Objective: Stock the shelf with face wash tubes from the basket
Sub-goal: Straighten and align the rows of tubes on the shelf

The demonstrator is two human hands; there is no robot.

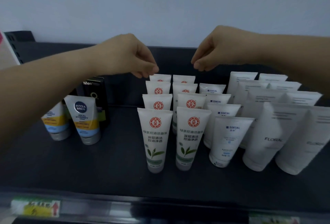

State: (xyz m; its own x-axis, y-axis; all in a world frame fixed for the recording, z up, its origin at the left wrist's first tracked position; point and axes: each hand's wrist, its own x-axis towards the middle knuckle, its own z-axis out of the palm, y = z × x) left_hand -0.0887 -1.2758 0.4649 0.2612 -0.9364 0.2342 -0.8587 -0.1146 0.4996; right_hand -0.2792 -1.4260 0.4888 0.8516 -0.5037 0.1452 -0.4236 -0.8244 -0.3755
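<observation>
Black carton marked "Men" point(97, 99) upright toward the back-left of the shelf point(89, 166). On the front edge — yellow price tag with a red arrow point(35, 207) at left, another blurred tag point(273, 221) at right. Pale wall point(160, 0) behind.

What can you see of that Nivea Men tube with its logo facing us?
The Nivea Men tube stands cap-down on its silver cap, on the left of the dark shelf. It looks like soft white plastic, with a round navy logo, SKIN ENERGY text, then yellow and pale blue bands. A similar tube stands close beside it, and a black box stands behind.
</observation>
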